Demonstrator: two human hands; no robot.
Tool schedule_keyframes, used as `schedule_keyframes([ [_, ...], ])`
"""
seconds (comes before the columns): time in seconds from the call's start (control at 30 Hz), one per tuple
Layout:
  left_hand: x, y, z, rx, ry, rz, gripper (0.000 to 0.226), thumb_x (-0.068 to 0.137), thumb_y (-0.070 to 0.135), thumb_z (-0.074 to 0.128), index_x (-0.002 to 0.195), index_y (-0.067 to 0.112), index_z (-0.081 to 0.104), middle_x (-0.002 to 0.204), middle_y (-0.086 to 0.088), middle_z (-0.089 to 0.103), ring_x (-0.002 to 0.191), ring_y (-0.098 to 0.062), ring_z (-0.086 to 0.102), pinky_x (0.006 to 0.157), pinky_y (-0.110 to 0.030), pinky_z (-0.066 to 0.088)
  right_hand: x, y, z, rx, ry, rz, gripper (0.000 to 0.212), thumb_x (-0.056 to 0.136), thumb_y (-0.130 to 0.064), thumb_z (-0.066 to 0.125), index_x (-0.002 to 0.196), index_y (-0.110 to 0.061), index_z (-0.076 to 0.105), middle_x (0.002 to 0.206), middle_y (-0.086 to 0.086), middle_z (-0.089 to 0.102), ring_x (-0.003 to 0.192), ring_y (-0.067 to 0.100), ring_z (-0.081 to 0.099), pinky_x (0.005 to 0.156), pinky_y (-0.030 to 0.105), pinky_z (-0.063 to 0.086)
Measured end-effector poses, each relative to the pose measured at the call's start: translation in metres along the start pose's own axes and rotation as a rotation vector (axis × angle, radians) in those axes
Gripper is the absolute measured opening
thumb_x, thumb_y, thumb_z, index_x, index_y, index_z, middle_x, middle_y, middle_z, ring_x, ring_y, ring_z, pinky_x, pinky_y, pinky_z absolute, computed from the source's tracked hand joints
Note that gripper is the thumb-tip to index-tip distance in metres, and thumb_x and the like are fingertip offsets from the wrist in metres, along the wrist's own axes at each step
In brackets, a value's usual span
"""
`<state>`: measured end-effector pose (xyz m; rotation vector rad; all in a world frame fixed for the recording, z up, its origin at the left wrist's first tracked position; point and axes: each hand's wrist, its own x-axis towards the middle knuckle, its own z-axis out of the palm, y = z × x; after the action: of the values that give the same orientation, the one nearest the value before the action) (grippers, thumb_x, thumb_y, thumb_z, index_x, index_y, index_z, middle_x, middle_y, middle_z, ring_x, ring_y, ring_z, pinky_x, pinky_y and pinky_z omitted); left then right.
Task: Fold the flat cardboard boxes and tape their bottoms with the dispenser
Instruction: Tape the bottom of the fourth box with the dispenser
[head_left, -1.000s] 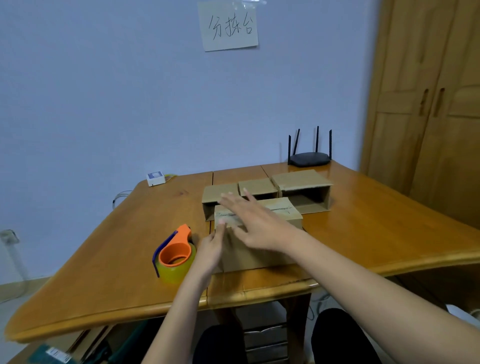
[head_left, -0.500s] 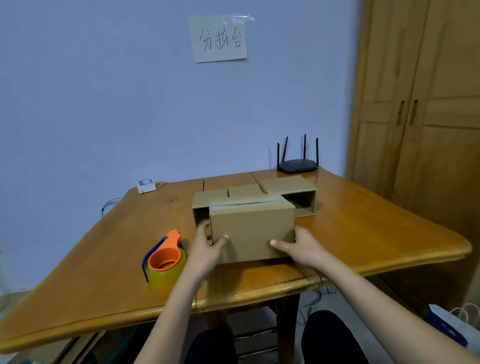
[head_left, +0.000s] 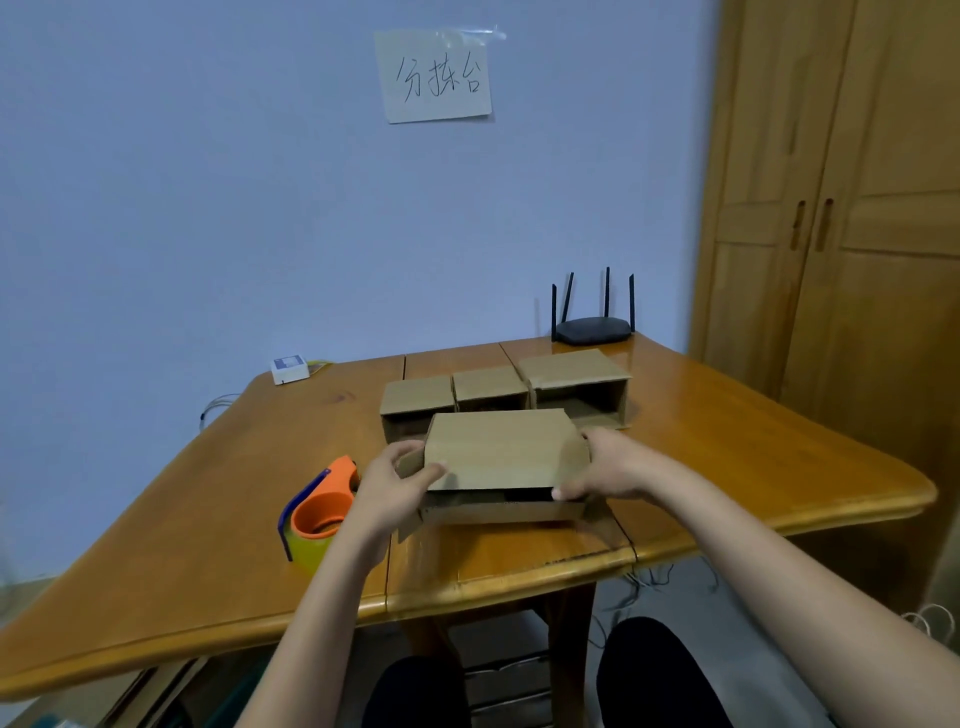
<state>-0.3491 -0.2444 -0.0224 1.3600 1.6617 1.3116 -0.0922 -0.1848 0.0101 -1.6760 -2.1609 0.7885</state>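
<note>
Wooden table (head_left: 753, 467) seen from above, cardboard box (head_left: 501, 449) held near its front edge, gripped at opposite ends between left hand (head_left: 387, 486) and right hand (head_left: 605, 465), orange tape dispenser (head_left: 317, 512) set just beside the left hand

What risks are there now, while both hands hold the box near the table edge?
1. The box is held by the left hand and right hand with its open side facing the person; its loose flaps could catch on the table.
2. The left forearm passes close beside the tape dispenser, so a careless move might knock it.
3. Pushing the box forward may disturb the three boxes behind.
</note>
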Motion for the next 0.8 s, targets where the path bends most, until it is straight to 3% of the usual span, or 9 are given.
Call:
schedule_keyframes([
  [0.13, -0.006, -0.028, 0.013, -0.093, 0.035, 0.008, 0.057, 0.082, 0.001, 0.069, 0.127, 0.033, 0.052, 0.121, 0.003, 0.051, 0.111, -0.017, 0.050, 0.080, -0.028, 0.053, 0.003, 0.007, 0.030, -0.277, 0.131, 0.040, 0.099, 0.077, -0.029, 0.084, 0.153, -0.007, 0.025, 0.139, 0.011, 0.049, 0.124, 0.029, 0.052, 0.098, 0.036, 0.049],
  [0.23, -0.006, -0.041, 0.026, -0.196, 0.157, -0.023, 0.050, 0.080, 0.002, 0.073, 0.116, 0.034, 0.058, 0.118, 0.003, 0.056, 0.106, -0.014, 0.053, 0.078, -0.029, 0.053, 0.002, 0.009, 0.045, -0.495, 0.277, -0.038, 0.085, 0.085, -0.035, 0.076, 0.150, -0.005, 0.028, 0.130, 0.012, 0.049, 0.109, 0.030, 0.059, 0.083, 0.037, 0.053],
  [0.37, -0.002, -0.052, 0.036, -0.158, 0.235, -0.006, 0.053, 0.075, 0.003, 0.079, 0.115, 0.032, 0.061, 0.118, 0.002, 0.062, 0.113, -0.020, 0.057, 0.091, -0.041, 0.055, 0.001, 0.010, 0.048, -0.607, 0.413, -0.128, 0.069, 0.094, -0.038, 0.065, 0.146, -0.006, 0.034, 0.125, 0.013, 0.054, 0.100, 0.028, 0.063, 0.071, 0.034, 0.049],
  [0.47, 0.001, -0.055, 0.040, -0.127, 0.242, -0.018, 0.056, 0.075, 0.002, 0.079, 0.119, 0.030, 0.058, 0.121, 0.002, 0.061, 0.115, -0.021, 0.056, 0.094, -0.040, 0.054, 0.004, 0.014, 0.053, -0.806, 0.408, -0.128, 0.083, 0.089, -0.028, 0.071, 0.151, -0.005, 0.022, 0.138, 0.017, 0.043, 0.093, 0.025, 0.062, 0.061, 0.030, 0.040],
  [0.53, 0.003, -0.057, 0.044, -0.122, 0.237, -0.045, 0.062, 0.076, -0.001, 0.078, 0.127, 0.024, 0.055, 0.126, -0.002, 0.059, 0.120, -0.022, 0.053, 0.096, -0.036, 0.050, 0.009, 0.020, 0.060, -0.889, 0.420, -0.122, 0.089, 0.083, -0.014, 0.074, 0.152, -0.002, 0.019, 0.142, 0.021, 0.038, 0.090, 0.023, 0.060, 0.061, 0.030, 0.038],
  [0.7, 0.005, -0.060, 0.052, 0.053, 0.198, -0.074, 0.078, 0.074, 0.001, 0.081, 0.140, 0.020, 0.045, 0.136, -0.004, 0.055, 0.131, -0.026, 0.048, 0.102, -0.041, 0.046, 0.016, 0.024, 0.047, -0.882, 0.405, -0.213, 0.073, 0.090, -0.009, 0.063, 0.152, -0.002, 0.024, 0.141, 0.022, 0.047, 0.101, 0.030, 0.063, 0.071, 0.033, 0.048],
  [0.73, 0.007, -0.060, 0.052, 0.112, 0.192, -0.070, 0.079, 0.073, 0.002, 0.082, 0.140, 0.021, 0.045, 0.136, -0.004, 0.056, 0.131, -0.026, 0.048, 0.102, -0.040, 0.046, 0.016, 0.023, 0.040, -0.804, 0.347, -0.231, 0.065, 0.094, -0.009, 0.056, 0.152, -0.003, 0.027, 0.143, 0.022, 0.046, 0.103, 0.031, 0.063, 0.072, 0.033, 0.048],
  [0.8, 0.011, -0.059, 0.052, 0.200, 0.179, -0.066, 0.080, 0.071, 0.003, 0.083, 0.139, 0.021, 0.045, 0.133, -0.004, 0.058, 0.129, -0.026, 0.050, 0.100, -0.040, 0.048, 0.019, 0.019, 0.025, -0.550, 0.214, -0.202, 0.041, 0.097, -0.010, 0.047, 0.138, -0.006, 0.047, 0.126, 0.018, 0.058, 0.096, 0.029, 0.063, 0.069, 0.030, 0.048],
])
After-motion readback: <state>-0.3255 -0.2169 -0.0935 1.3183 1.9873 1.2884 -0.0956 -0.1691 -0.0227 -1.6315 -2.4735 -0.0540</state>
